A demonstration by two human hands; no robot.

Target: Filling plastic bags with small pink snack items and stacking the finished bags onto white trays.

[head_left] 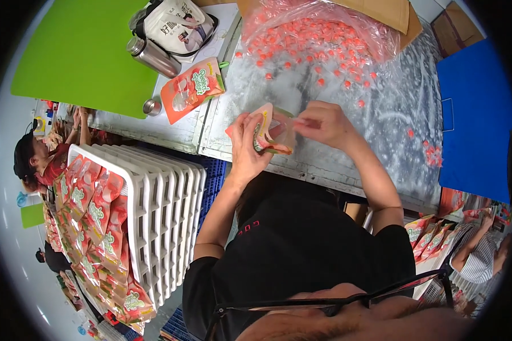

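Observation:
My left hand [246, 149] is closed around a red and clear printed pouch [272, 133], tilted above the near edge of the worktable. Close by its right side is my right hand [327, 124], with thumb and fingers pinched together at the pouch's edge. Whatever lies between those fingertips is too small to make out. Beyond my hands, small red wrapped pieces [347, 84] are scattered on the grey tabletop [239, 94]. More of them spill from a clear plastic liner [375, 42]. A similar red pouch [193, 88] lies flat to the left.
A steel flask [153, 57], its cap [152, 107] and a white bag [179, 28] stand far left by a green panel [85, 57]. White stacked crates [168, 221] with filled pouches [91, 199] rise at my left. A blue panel [475, 113] borders the right. Other people work on both sides.

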